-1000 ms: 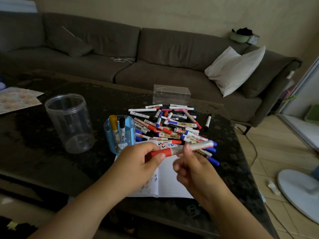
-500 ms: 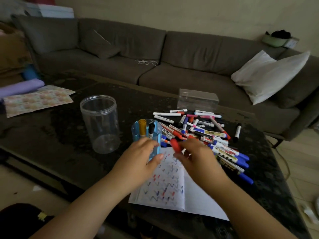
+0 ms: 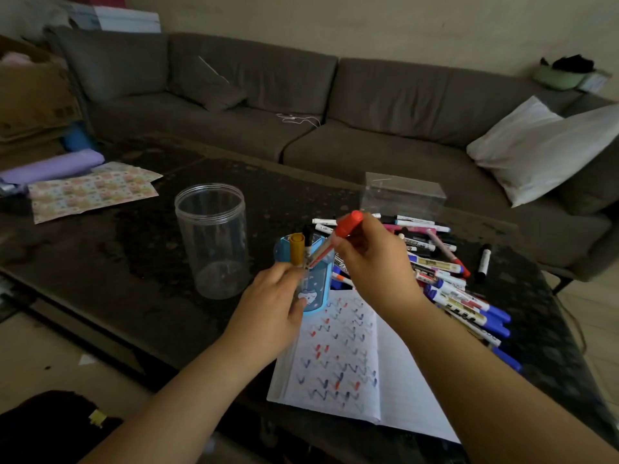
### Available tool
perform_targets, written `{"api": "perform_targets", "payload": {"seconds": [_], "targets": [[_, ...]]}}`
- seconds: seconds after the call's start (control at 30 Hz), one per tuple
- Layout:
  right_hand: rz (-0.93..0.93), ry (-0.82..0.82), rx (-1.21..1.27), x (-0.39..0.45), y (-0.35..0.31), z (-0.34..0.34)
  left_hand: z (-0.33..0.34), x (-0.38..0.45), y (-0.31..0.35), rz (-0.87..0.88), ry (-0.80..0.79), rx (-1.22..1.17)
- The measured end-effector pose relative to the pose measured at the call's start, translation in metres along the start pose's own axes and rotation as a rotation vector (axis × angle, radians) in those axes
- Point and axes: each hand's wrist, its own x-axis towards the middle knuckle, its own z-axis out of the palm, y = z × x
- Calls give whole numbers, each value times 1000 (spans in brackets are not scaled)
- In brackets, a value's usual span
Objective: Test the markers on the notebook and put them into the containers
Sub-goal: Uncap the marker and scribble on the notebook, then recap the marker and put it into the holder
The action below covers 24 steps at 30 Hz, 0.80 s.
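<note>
**Q:** What did the head view give you at that moment?

**A:** I had the right hand [image 3: 371, 266] raised over the blue pen holder [image 3: 313, 279], its fingers [image 3: 345, 244] pinching a red-capped marker [image 3: 336, 237]. The marker was tilted, cap up and to the right, its lower end dipping into the holder's mouth beside a yellow marker [image 3: 296, 247] and a black one [image 3: 307, 239] standing there. My left hand [image 3: 273, 308] was on the near left side of the holder, fingers curled against its wall, steadying it.

**Q:** And the rest of the task's things?

**A:** The open notebook [image 3: 338, 356] lay near me on the tabletop [image 3: 140, 262], its left page covered in red and blue zigzags. The loose marker pile [image 3: 445, 276] sat to the right, touching the notebook's far right edge. A clear round jar [image 3: 212, 239] stood left of the holder with nothing in it that I could see, and a clear box [image 3: 402, 195] stood farther off.

**Q:** Which step were you in?

**A:** I judged it as depositing a tested marker. Next, I reckoned, the right hand needed to loosen so the marker dropped upright, then reach right into the pile for another. The pile was large, so most of the job remained.
</note>
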Motion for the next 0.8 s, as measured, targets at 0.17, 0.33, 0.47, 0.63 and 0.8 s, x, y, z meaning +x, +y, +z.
{"api": "perform_targets", "payload": {"seconds": [0.17, 0.33, 0.47, 0.63, 0.8], "targets": [[43, -134, -129, 11, 11, 17, 3, -1, 1, -4, 22, -32], [50, -160, -199, 5, 31, 32, 11, -5, 3, -24, 29, -43], [88, -109, -166, -15, 53, 22, 23, -7, 9, -23, -44, -61], [243, -106, -243, -48, 100, -11, 45, -6, 25, 17, -133, -82], [405, 5, -509, -72, 150, -64, 71, 0, 51, 78, -209, -123]]}}
